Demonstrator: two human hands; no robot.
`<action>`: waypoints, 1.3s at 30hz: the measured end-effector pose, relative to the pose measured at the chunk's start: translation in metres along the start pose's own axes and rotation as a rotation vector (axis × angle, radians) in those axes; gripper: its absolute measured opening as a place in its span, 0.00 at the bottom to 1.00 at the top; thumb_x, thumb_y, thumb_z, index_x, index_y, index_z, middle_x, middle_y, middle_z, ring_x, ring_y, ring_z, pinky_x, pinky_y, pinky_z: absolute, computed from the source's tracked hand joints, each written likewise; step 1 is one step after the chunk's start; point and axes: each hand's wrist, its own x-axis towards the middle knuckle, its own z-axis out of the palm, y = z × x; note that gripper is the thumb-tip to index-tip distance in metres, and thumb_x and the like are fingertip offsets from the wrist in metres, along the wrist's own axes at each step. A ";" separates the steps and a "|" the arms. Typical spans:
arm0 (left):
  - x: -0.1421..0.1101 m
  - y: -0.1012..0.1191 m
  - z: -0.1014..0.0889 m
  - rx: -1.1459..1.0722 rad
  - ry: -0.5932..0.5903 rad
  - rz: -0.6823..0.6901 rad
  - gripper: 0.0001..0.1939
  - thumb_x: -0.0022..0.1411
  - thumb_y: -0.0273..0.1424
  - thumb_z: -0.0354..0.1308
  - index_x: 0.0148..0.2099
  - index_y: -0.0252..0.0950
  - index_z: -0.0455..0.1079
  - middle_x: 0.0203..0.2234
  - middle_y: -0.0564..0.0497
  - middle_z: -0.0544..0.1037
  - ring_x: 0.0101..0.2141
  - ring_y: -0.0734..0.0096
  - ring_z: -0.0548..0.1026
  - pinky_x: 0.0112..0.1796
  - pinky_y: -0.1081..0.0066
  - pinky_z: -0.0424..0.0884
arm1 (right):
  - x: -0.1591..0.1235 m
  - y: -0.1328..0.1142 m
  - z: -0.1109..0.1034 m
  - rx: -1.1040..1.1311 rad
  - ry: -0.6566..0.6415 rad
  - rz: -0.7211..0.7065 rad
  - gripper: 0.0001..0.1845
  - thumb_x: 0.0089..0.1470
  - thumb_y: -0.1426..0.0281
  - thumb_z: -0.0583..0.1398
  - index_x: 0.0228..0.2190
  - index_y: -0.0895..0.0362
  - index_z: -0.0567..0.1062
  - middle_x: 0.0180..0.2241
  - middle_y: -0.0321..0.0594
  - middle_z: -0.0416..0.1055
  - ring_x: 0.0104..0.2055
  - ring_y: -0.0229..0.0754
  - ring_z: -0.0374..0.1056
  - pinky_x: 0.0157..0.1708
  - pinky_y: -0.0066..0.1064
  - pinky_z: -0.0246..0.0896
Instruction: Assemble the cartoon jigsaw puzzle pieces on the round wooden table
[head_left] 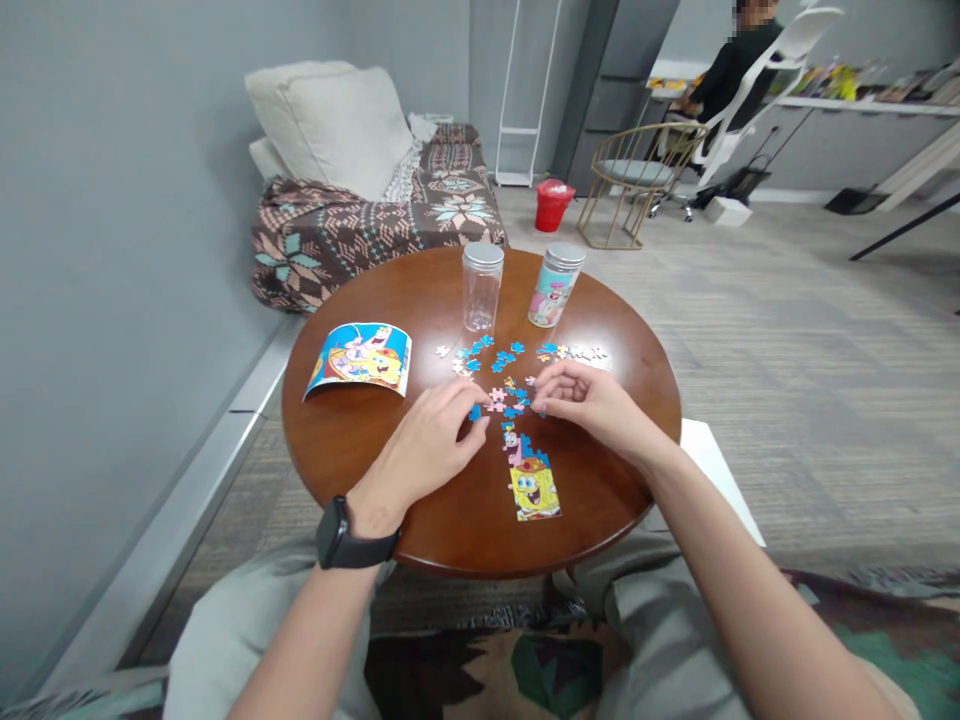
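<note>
My left hand [424, 435] reaches over the table with thumb and fingers apart. A blue puzzle piece [474, 411] shows in the gap between them, seemingly on the tabletop. My right hand [581, 400] hovers across from it, fingers loosely bent and thumb a little apart; I see nothing held in it. Between the fingertips lie loose pink and blue jigsaw pieces [498, 398]. Just nearer to me is a partly joined jigsaw puzzle [534, 487] with a yellow cartoon face, a pink figure above it and a stepped blue edge.
A curled picture sheet [364, 358] lies at the table's left. Farther back stand a clear lidded jar [481, 290] and a printed jar [553, 290]. More loose pieces [574, 352] are scattered before them on the round wooden table [442, 530]. A person [739, 75] sits in the background.
</note>
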 end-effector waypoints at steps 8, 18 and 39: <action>-0.002 0.005 0.000 -0.025 -0.214 0.238 0.11 0.68 0.31 0.55 0.48 0.40 0.78 0.37 0.49 0.77 0.39 0.68 0.73 0.43 0.67 0.68 | -0.002 -0.001 -0.007 -0.018 -0.102 0.170 0.20 0.46 0.55 0.68 0.36 0.57 0.80 0.27 0.41 0.78 0.31 0.42 0.72 0.30 0.33 0.64; -0.002 0.007 -0.001 -0.017 -0.342 0.232 0.12 0.67 0.31 0.57 0.48 0.42 0.79 0.31 0.52 0.76 0.32 0.72 0.72 0.38 0.70 0.65 | -0.007 -0.010 -0.012 -0.114 -0.130 0.200 0.15 0.45 0.62 0.67 0.35 0.57 0.80 0.26 0.38 0.77 0.27 0.38 0.71 0.27 0.30 0.64; -0.001 0.007 -0.001 -0.019 -0.385 0.221 0.13 0.65 0.33 0.58 0.49 0.43 0.79 0.26 0.54 0.75 0.29 0.73 0.72 0.39 0.70 0.67 | -0.011 -0.012 -0.009 -0.327 -0.277 0.106 0.12 0.49 0.58 0.66 0.27 0.54 0.83 0.27 0.39 0.79 0.30 0.42 0.72 0.33 0.33 0.68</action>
